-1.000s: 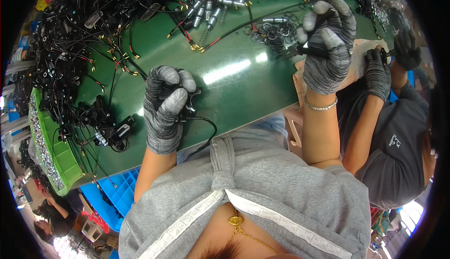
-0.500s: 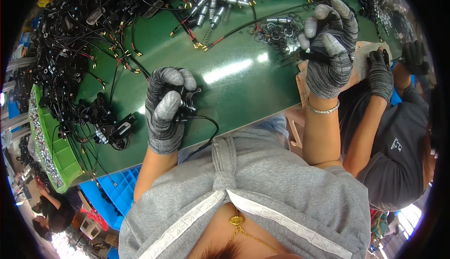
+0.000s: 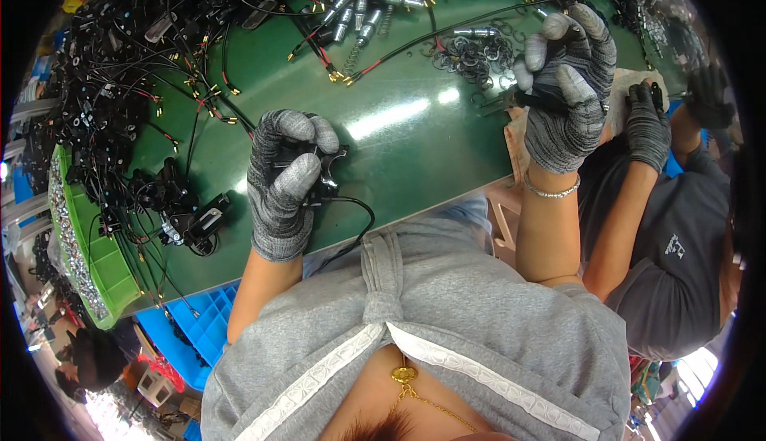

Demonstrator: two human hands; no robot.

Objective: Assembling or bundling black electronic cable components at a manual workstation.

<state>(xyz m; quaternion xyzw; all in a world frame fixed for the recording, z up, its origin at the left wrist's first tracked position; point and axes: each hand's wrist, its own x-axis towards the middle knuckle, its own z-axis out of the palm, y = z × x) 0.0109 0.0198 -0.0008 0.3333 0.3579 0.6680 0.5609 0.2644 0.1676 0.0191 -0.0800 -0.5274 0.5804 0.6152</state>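
Observation:
My left hand (image 3: pixel 283 186), in a grey knit glove, is closed around a black metal brake lever bracket (image 3: pixel 329 171) above the table's near edge. A thin black cable (image 3: pixel 369 211) loops from the bracket toward my body. Off to the right, my gloved right hand (image 3: pixel 566 94) is raised with its fingers curled around a black-handled pair of pliers (image 3: pixel 536 100). The pliers' thin tips point left, just below a small pile of dark retaining rings (image 3: pixel 479 57). Part of the pliers is hidden in the palm.
Black brackets with cables (image 3: pixel 104 114) are heaped along the left and far side. Silver cylinders and springs (image 3: pixel 371 22) lie at the back. A green bin (image 3: pixel 108 269) of small metal parts and a blue crate (image 3: pixel 187 329) stand left. A gloved co-worker's hand (image 3: pixel 646 126) works at right.
My right hand with the pliers has shifted slightly right. My left hand has turned the bracket a little, its thumb moving slightly right. The co-worker's farther hand has moved slightly.

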